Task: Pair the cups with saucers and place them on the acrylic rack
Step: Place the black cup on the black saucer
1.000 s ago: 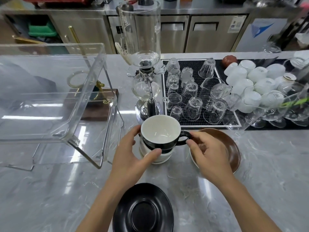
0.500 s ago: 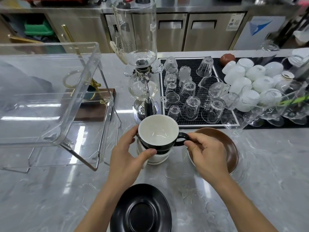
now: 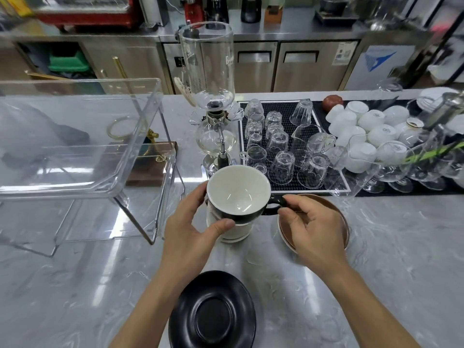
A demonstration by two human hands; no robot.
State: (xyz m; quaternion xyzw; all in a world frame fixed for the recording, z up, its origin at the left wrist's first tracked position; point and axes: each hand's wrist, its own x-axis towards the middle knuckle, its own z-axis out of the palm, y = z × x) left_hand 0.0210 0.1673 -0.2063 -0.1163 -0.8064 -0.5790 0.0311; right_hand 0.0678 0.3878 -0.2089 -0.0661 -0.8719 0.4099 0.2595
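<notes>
A black cup with a white inside (image 3: 238, 190) sits stacked on a white cup (image 3: 234, 231) in the middle of the marble counter. My left hand (image 3: 189, 226) wraps the stack from the left, thumb on the black cup's lower wall. My right hand (image 3: 311, 224) pinches the black cup's handle. A brown saucer (image 3: 342, 222) lies under my right hand, partly hidden by it. A black saucer (image 3: 213, 313) lies near the front edge. The clear acrylic rack (image 3: 82, 151) stands at the left with nothing on its shelves.
A glass siphon coffee maker (image 3: 213, 116) stands right behind the cups. A black mat with upturned glasses (image 3: 288, 146) and a pile of white cups (image 3: 364, 131) fill the back right. Stemmed glasses (image 3: 401, 172) stand at the far right.
The black cup has risen slightly off the white cup below it, with both hands keeping their hold. The view has also shifted a little.
</notes>
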